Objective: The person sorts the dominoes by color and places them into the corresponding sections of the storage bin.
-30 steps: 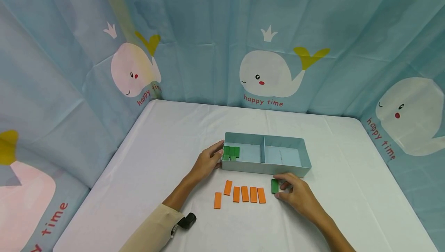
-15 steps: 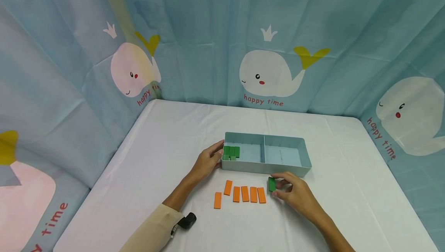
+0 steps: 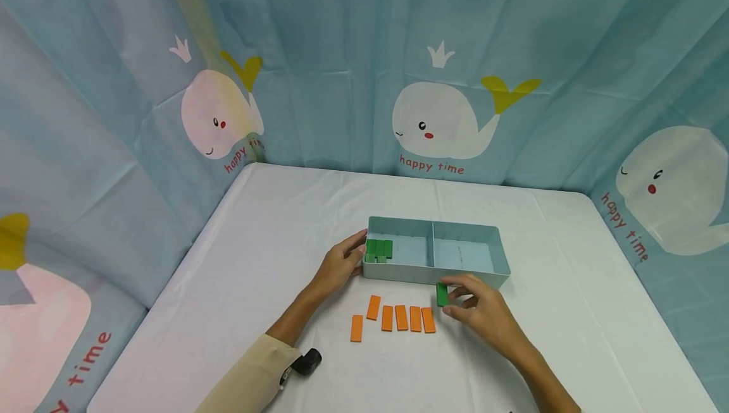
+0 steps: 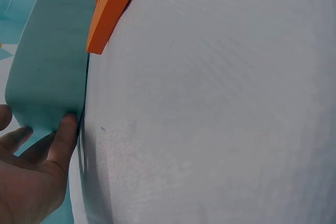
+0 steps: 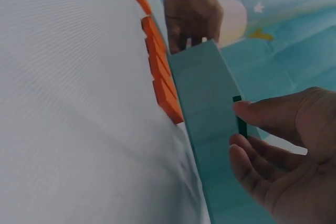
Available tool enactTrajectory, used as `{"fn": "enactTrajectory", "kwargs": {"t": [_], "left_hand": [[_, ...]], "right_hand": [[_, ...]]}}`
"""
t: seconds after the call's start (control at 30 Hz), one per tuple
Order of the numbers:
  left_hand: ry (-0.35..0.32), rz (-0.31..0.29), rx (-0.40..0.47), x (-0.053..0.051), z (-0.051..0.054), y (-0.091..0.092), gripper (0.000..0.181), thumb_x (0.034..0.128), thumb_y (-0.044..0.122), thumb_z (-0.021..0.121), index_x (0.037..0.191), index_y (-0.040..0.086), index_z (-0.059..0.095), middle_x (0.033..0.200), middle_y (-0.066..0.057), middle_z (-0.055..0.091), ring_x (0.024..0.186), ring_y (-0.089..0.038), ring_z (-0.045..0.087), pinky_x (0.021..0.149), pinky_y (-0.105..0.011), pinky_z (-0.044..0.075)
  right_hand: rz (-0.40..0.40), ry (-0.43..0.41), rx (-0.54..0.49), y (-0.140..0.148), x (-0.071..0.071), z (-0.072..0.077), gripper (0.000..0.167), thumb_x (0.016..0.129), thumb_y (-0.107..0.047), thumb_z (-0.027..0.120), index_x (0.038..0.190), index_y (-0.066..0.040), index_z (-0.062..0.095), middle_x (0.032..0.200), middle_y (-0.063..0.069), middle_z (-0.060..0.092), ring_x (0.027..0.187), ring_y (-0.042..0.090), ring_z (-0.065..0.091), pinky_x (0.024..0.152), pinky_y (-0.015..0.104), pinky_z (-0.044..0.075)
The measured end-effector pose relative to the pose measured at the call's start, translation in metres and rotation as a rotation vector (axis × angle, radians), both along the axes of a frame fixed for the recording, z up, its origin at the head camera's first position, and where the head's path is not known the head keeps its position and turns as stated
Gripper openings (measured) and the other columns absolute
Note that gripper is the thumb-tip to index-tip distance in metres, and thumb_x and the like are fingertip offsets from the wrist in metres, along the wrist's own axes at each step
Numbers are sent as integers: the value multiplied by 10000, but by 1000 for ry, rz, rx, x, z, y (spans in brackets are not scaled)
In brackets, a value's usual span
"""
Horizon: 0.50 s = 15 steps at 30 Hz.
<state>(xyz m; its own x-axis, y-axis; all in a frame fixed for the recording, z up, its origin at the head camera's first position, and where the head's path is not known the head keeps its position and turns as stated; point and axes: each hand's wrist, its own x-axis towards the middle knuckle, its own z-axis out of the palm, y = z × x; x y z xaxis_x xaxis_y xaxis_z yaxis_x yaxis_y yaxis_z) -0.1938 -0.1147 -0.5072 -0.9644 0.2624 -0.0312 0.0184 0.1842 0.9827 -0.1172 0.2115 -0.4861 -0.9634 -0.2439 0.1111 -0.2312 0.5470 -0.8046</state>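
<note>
In my right hand [image 3: 485, 312], a green rectangular tile [image 3: 442, 295] is pinched between thumb and fingers, held up in front of the box's right half. The right wrist view shows this tile [image 5: 241, 119] edge-on against the front wall. My left hand [image 3: 336, 269] touches the left end of the light-blue two-compartment box [image 3: 398, 271]. Seen from the left wrist, the fingertips of the left hand [image 4: 39, 174] rest against the box's rounded end. Several green tiles [image 3: 379, 250] lie together at the left side of the left compartment.
Several orange tiles [image 3: 401, 318] lie in a loose row on the white tablecloth [image 3: 296, 223] in front of the box. A divider [image 3: 433, 245] splits the box. A blue whale-print curtain [image 3: 342, 116] surrounds the table.
The right hand has lifted the green tile and carried it slightly left and away from me, toward the box's front wall. The left hand, box and orange tiles stay in place.
</note>
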Motion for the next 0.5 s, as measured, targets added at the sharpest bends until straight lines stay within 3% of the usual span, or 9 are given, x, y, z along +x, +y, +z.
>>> {"fn": "enactTrajectory", "kwargs": {"t": [0.27,0.5], "left_hand": [[-6,1,-2,0,1,0,530,1154,293,481,1661,174,384,1682,-139,406,1496,-343,472,1080,-502,563],[3,6,-9,1,2,0,532,1152,287,485,1661,165,385,1675,-147,416,1487,-358,480,1066,-500,576]], "right_hand": [[11,39,-24,-4,-5,8,512,867,-50,875,1348,-112,709,1247,-22,700,1032,162,709,822,254,639],[13,68,-58,-10,-9,11,512,862,-10,865,1333,-141,713,1255,5,702,1029,201,712,821,249,640]]}}
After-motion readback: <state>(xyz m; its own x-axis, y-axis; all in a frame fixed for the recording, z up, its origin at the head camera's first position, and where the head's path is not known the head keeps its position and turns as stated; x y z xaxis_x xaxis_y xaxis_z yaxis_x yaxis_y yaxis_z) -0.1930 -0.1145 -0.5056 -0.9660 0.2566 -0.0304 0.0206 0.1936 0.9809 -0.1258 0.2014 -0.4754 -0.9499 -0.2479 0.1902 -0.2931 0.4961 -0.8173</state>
